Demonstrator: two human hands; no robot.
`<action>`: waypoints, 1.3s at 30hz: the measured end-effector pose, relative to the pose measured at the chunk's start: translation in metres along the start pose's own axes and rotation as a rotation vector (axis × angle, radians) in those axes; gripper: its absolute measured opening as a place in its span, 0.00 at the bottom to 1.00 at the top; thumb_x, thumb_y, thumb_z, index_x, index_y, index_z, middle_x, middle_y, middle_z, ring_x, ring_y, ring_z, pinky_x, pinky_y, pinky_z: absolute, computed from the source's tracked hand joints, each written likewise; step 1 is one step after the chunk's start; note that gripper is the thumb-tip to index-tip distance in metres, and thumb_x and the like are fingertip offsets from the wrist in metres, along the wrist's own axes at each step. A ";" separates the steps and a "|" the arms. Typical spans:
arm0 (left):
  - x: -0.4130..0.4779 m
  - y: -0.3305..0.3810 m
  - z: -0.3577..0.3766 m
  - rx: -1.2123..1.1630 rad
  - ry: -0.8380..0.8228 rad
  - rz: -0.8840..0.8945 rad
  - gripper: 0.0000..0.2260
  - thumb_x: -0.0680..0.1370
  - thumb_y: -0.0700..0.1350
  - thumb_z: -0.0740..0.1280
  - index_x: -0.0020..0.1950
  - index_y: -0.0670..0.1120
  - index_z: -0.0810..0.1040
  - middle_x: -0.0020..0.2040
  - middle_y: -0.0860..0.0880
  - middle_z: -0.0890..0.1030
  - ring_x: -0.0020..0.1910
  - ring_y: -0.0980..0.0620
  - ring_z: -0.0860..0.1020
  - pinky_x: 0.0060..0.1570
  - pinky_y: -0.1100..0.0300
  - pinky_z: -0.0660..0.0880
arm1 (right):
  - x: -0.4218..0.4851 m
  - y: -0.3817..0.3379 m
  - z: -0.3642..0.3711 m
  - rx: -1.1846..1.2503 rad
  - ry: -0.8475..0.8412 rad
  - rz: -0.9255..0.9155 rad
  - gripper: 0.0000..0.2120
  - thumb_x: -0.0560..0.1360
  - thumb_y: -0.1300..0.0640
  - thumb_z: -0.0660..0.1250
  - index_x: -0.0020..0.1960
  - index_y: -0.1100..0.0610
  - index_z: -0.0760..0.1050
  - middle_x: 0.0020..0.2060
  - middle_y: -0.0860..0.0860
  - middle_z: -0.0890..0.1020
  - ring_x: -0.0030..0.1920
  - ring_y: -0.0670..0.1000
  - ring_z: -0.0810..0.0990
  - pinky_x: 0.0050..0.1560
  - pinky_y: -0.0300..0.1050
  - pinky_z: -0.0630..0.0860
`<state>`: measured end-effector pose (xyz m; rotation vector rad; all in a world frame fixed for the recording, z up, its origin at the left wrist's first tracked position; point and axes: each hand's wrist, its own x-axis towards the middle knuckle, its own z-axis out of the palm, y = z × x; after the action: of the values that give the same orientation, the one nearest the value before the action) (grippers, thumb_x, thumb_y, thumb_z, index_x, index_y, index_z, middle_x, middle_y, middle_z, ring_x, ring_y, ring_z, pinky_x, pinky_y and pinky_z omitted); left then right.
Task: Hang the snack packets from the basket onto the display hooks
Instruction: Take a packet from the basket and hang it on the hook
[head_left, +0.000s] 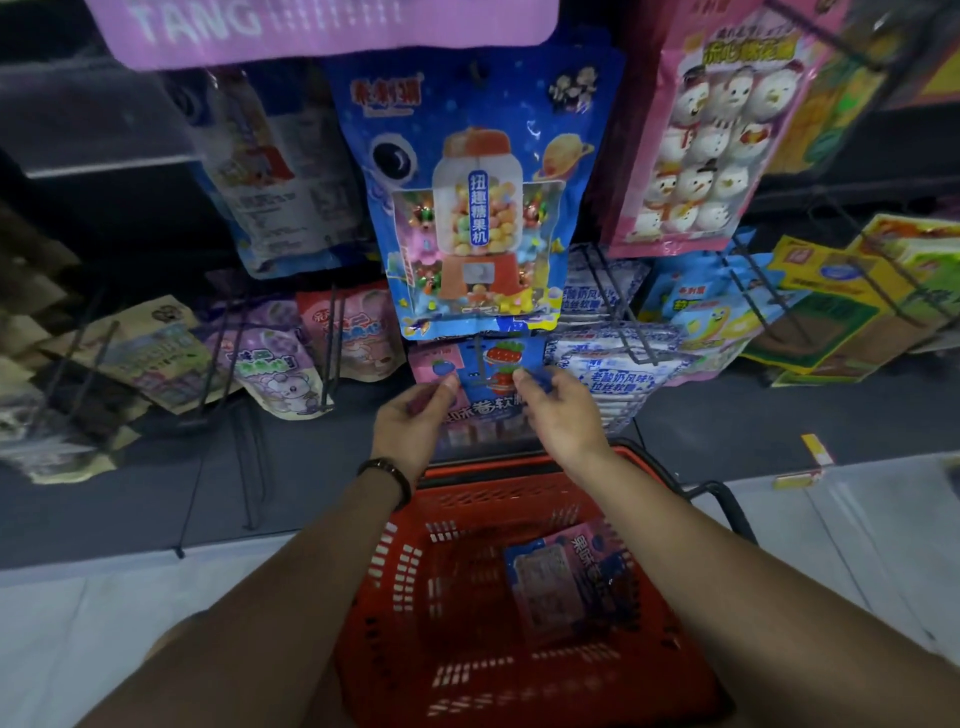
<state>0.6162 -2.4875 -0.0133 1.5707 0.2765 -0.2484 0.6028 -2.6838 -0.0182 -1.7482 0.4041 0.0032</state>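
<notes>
Left hand (415, 421) and right hand (558, 410) each pinch a top corner of the blue packet (488, 395), held up against a wire hook (479, 361) on the dark display wall. Red basket (488, 470) sits below the forearms, second packet (566, 582) inside. Grey ledge (311, 478) meets pale floor (104, 613). Pink sign (322, 31) overhead.
</notes>
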 end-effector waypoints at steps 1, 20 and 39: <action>0.004 0.001 0.001 -0.004 0.006 -0.020 0.03 0.80 0.54 0.75 0.46 0.60 0.87 0.46 0.59 0.89 0.56 0.50 0.86 0.64 0.47 0.82 | 0.003 0.001 0.000 -0.021 0.011 -0.005 0.12 0.79 0.35 0.69 0.50 0.43 0.81 0.39 0.42 0.83 0.42 0.50 0.83 0.48 0.53 0.79; 0.035 0.011 0.012 0.281 0.075 -0.068 0.15 0.82 0.66 0.65 0.58 0.57 0.80 0.55 0.54 0.81 0.53 0.50 0.81 0.60 0.52 0.76 | 0.016 0.036 0.000 0.046 0.022 -0.003 0.15 0.79 0.46 0.65 0.65 0.40 0.78 0.54 0.38 0.84 0.60 0.51 0.84 0.67 0.60 0.80; -0.079 -0.090 0.052 1.106 -0.614 -0.100 0.13 0.84 0.56 0.67 0.51 0.48 0.84 0.55 0.45 0.87 0.57 0.43 0.83 0.54 0.54 0.76 | -0.102 0.203 -0.086 -0.367 -0.052 0.781 0.15 0.82 0.60 0.67 0.68 0.62 0.79 0.63 0.61 0.83 0.52 0.56 0.84 0.53 0.40 0.83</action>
<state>0.5132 -2.5400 -0.0737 2.4441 -0.3406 -1.0695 0.4331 -2.7710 -0.1695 -1.8317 1.0754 0.7168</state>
